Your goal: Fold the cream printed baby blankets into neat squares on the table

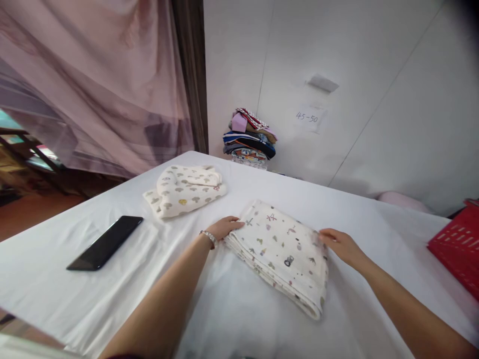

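A folded white cloth with small printed figures [280, 249] lies on the white-covered table [112, 299] in front of me. My left hand [223, 227], with a bracelet on the wrist, rests at the cloth's left edge, its fingers curled over the edge. At the right edge of the cloth, my right hand [341, 244] lies with the fingers flat against the cloth. A second folded cloth with a heart print [185, 189] sits further back to the left, apart from both hands.
A black phone [107, 243] lies on the table at the left. A stack of folded clothes [250, 139] stands against the white wall at the back. A red plastic basket [456, 247] is at the right edge. Pink curtains [93, 85] hang at left.
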Demonstrator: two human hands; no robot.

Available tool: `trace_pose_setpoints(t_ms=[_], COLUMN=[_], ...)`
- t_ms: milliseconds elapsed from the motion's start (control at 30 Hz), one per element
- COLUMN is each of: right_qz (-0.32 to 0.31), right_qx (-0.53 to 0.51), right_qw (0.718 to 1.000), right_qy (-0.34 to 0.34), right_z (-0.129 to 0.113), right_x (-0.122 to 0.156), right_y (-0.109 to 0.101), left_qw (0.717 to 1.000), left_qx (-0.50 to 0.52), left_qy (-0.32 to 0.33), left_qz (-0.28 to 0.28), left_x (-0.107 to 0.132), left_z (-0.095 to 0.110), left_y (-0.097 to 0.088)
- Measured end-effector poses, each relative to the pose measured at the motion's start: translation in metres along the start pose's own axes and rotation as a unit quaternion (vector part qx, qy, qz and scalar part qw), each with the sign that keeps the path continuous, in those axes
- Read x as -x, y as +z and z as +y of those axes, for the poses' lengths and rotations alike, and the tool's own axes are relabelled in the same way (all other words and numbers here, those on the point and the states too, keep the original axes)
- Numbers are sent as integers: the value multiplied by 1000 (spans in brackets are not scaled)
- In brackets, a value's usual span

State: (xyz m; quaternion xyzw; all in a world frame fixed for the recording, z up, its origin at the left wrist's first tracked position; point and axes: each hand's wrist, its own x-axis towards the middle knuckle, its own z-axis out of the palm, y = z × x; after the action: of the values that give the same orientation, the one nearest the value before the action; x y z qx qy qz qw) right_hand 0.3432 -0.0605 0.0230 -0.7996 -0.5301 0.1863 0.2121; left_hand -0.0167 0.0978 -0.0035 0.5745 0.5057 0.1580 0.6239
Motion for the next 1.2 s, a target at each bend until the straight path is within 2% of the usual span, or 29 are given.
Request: trace_pose_setpoints(t_ms=[133, 233, 367, 433, 500, 633, 733, 800, 900, 1067, 1200], right_qz=[-60, -90, -128, -149, -150, -107, -119, -129, -126, -111, -98], right_qx=[87, 150, 100, 68, 45, -9, -42, -32, -25, -16, 70], right_qw=[994, 985, 985, 984, 987, 994, 991, 989, 990, 993, 992], right_qy=[-5, 0, -61, -64, -39, 7, 41, 60, 62, 48, 38], right_z=[-24, -31, -32, -31, -28, -19, -14, -13, -13, -13, -15], right_x=[-40, -62, -74, -72, -66, -49, -38, -32, -28, -28, -24], right_y=[14, 22, 27, 28, 28, 27, 28, 29, 31, 33, 34], left_qw=[1000, 998, 996, 993, 989, 978, 975, 975, 973, 965, 960], left_qx=[3, 17, 44, 39, 23, 41, 80, 104, 150, 215, 240], left_qy=[-15, -43, -34, -22, -7, 38, 30, 10, 0, -10, -21], left_qz=[19, 30, 66, 107, 145, 202, 207, 194, 173, 148, 145], left_x=[18, 33, 42, 39, 32, 5, -18, -28, -29, -10, 9], left_z=[2, 0, -8, -8, 1, 37, 53, 52, 41, 27, 20], left_y=[0, 1, 11, 15, 15, 7, 6, 9, 15, 15, 22])
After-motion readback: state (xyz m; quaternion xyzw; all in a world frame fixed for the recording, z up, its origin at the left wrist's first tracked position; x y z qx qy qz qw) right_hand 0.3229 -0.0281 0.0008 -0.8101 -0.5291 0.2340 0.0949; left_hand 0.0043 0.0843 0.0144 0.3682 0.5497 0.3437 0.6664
